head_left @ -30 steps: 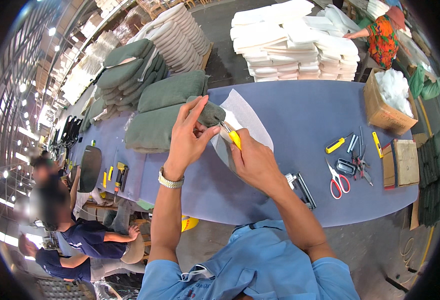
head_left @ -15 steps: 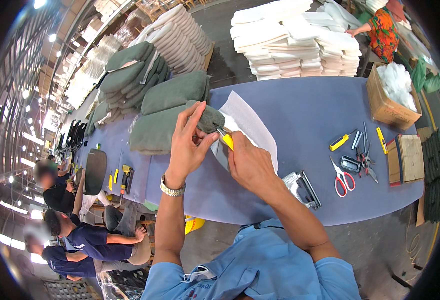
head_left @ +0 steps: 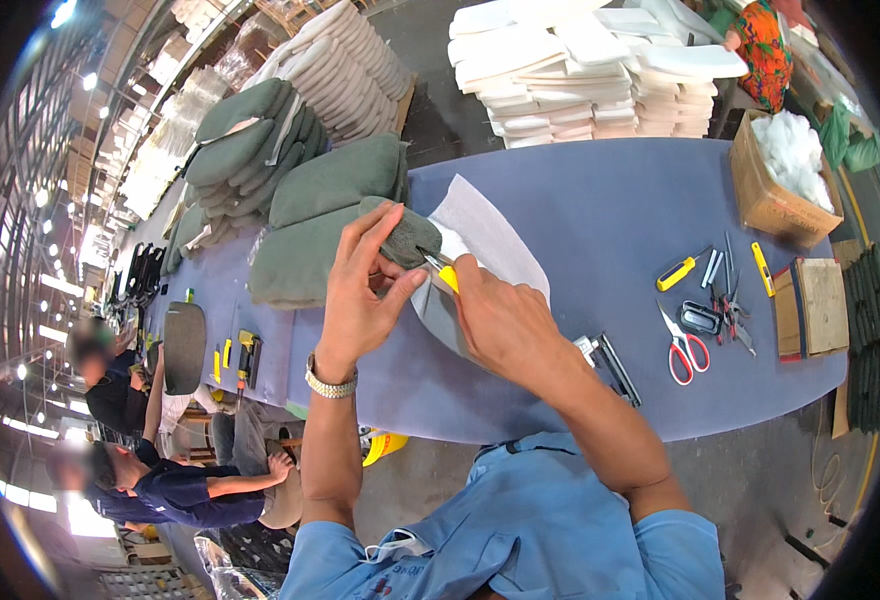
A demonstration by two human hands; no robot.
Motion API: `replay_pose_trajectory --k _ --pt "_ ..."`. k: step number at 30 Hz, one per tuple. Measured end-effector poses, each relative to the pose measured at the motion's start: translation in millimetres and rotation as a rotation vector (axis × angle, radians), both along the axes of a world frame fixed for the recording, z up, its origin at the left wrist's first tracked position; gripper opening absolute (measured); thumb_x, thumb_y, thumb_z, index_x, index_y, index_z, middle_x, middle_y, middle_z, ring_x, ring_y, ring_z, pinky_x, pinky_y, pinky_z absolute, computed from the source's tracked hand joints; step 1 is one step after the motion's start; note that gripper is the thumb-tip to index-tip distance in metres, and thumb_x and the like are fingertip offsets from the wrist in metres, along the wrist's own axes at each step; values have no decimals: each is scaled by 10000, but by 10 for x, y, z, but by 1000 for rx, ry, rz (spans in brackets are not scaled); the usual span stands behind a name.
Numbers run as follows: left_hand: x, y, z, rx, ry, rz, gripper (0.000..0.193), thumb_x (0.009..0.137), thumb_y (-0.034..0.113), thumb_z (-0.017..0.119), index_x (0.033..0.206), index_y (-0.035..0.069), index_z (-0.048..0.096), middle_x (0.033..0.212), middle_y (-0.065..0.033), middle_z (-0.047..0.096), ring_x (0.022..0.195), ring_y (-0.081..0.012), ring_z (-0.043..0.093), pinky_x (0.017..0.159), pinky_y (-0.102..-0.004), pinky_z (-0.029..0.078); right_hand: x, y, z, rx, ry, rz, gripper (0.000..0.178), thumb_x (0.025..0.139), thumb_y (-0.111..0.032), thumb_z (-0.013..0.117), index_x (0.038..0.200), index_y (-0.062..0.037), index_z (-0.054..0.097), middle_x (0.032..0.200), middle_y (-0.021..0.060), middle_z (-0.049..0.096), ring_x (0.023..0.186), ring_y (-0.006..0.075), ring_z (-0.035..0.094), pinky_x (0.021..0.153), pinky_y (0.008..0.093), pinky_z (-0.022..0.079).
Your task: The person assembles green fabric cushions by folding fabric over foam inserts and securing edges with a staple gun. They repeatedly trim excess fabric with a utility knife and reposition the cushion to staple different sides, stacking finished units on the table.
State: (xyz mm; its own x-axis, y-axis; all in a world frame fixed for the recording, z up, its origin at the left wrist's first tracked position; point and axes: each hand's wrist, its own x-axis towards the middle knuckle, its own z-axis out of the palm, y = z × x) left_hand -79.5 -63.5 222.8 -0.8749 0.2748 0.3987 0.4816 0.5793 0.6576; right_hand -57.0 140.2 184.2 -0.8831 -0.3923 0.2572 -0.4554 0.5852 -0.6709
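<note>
My left hand (head_left: 365, 285) is closed on the end of a dark green padded cushion piece (head_left: 407, 238), with its thumb and fingers at the near edge. In my right hand (head_left: 510, 325) is a yellow-handled tool (head_left: 448, 277). Its thin metal end touches the green fabric by a slit-like fold; whether it is a blade or a screwdriver shaft I cannot make out. White filling shows beside the fold. A whitish cloth sheet (head_left: 490, 235) spreads out behind and below my right hand, partly hidden by it.
Green cushions (head_left: 305, 255) lie just left of my hands, with stacked ones behind. Right on the blue table (head_left: 600, 230) are a staple gun (head_left: 615, 370), scissors (head_left: 682, 350), a yellow screwdriver (head_left: 678, 274), pliers and a carton of white stuffing (head_left: 760, 195). Other people sit at left.
My view has shifted slightly. Both hands keep their hold, and the tool's metal end stays at the fold in the green cushion piece. A co-worker at left has leaned.
</note>
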Motion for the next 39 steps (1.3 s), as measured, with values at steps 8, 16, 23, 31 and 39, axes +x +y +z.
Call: replay_pose_trajectory --k 8,16,23,31,39 --pt "-75 0 -20 8 8 -11 719 834 -69 784 1486 90 526 1489 -90 480 854 -79 628 731 -229 568 -28 -84 -73 29 -13 -73 202 942 -76 538 1104 21 469 952 243 687 768 422 731 645 518 577" --pt "-99 56 -24 -41 62 -5 696 829 -61 777 1464 84 532 1484 -105 493 861 -89 624 745 -229 563 -28 -27 -210 12 -64 -86 214 956 -93 541 1127 7 460 981 243 692 781 441 724 663 538 572" --pt "12 -72 -115 6 121 35 683 831 -29 751 1459 76 505 1496 -155 475 902 -128 640 763 -266 568 128 98 -459 -180 -112 -33 263 972 -174 610 1153 -8 515 907 244 703 757 440 702 664 528 544" --pt "221 45 -141 50 103 12 734 814 -41 759 1481 95 483 1554 -158 423 930 -136 624 799 -272 559 18 -191 -212 -584 90 -159 260 940 -249 715 1041 -24 635 811 205 698 721 418 687 633 482 522" --pt "317 57 -145 16 114 28 759 801 -53 753 1491 90 471 1576 -164 402 897 -115 618 793 -278 560 -29 -177 -146 -619 33 -133 219 948 -211 699 961 -6 623 738 196 674 660 419 665 589 464 510"
